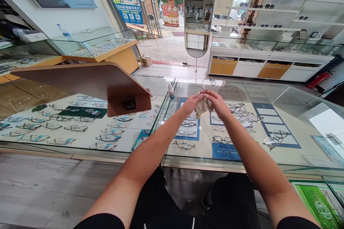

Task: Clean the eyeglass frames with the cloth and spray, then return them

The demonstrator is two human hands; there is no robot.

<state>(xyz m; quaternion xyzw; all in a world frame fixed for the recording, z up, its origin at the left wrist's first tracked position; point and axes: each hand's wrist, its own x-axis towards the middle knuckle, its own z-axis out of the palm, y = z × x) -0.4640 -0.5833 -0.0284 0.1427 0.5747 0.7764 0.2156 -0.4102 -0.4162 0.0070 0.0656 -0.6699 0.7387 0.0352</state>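
Note:
Over the glass counter, my left hand [191,103] and my right hand [216,102] meet, their fingers closed and pressed together. Just beyond the fingertips stands a pair of thin-rimmed eyeglasses [202,85], held at its near side. A crumpled beige cloth [200,110] hangs between both hands, partly covered by the fingers. Which fingers pinch the frame and which only the cloth is too small to make out. Left of my hands, a small white spray bottle [171,92] with a bluish lower part stands upright on the glass.
Eyeglass frames [184,144] lie in rows inside the glass display counter [199,161] below me. A brown wooden stand [113,89] rises at the left. Beyond are an oval mirror [200,14], shelves of sunglasses [268,6] and a fire extinguisher [318,79].

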